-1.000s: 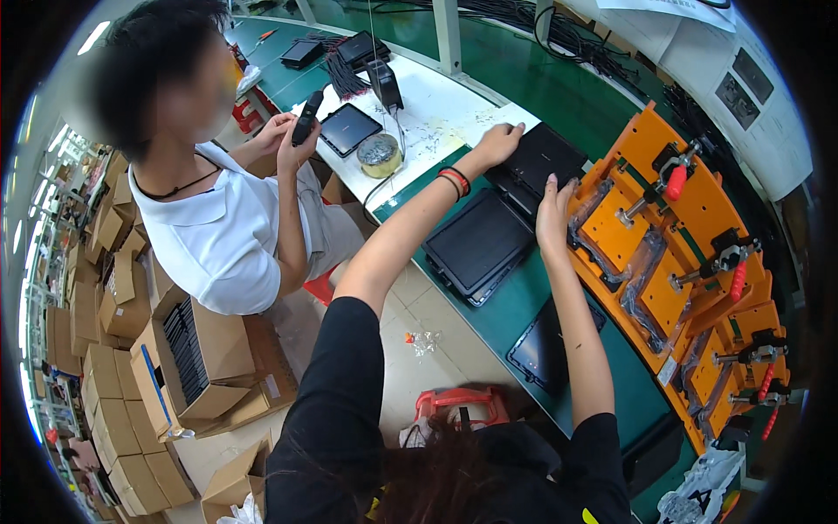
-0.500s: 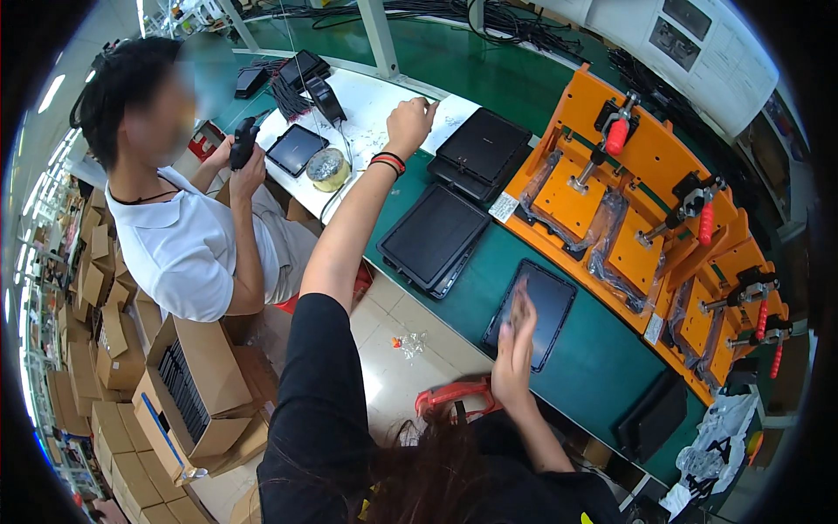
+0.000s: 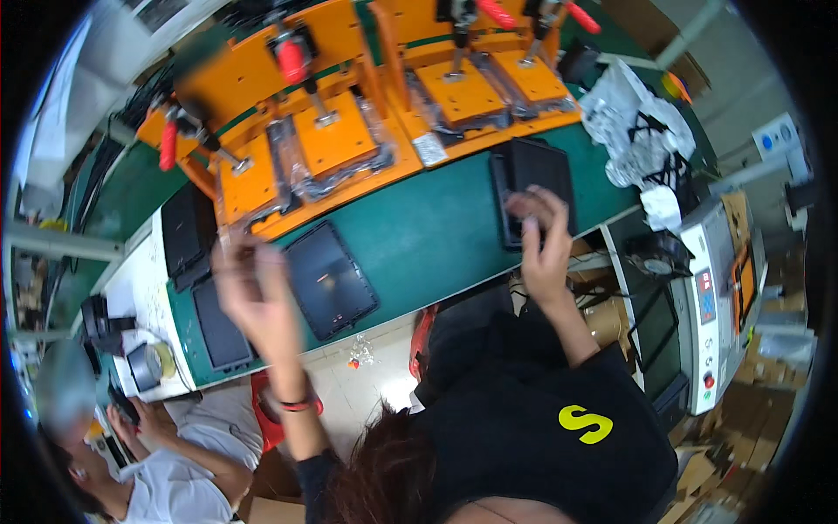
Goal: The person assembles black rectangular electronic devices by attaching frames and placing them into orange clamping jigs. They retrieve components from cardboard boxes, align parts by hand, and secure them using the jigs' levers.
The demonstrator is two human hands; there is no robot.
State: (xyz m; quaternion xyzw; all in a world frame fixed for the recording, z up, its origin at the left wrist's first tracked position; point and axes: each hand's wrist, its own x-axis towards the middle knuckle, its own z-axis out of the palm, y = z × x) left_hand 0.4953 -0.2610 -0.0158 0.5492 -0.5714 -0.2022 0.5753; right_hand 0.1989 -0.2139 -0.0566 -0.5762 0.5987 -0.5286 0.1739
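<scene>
- Blurred left hand (image 3: 259, 301) is hanging loose, empty, beside a glossy, rectangular black panel (image 3: 336, 284).
- Right hand (image 3: 547, 247) is hovering half-curled, holding nothing, at flat black slabs (image 3: 543, 164).

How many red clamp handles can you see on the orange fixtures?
4. The first handle is far left, the second handle right of it, and the third handle and fourth handle farther right, near the top edge. More could be hidden beyond it.

– Any text for us?
– Yellow letter (image 3: 586, 424) on the black shirt (image 3: 515, 454), white label (image 3: 429, 149) on the orange fixture (image 3: 340, 138), red display (image 3: 705, 281) on the white machine (image 3: 696, 249); we can't read the last two
</scene>
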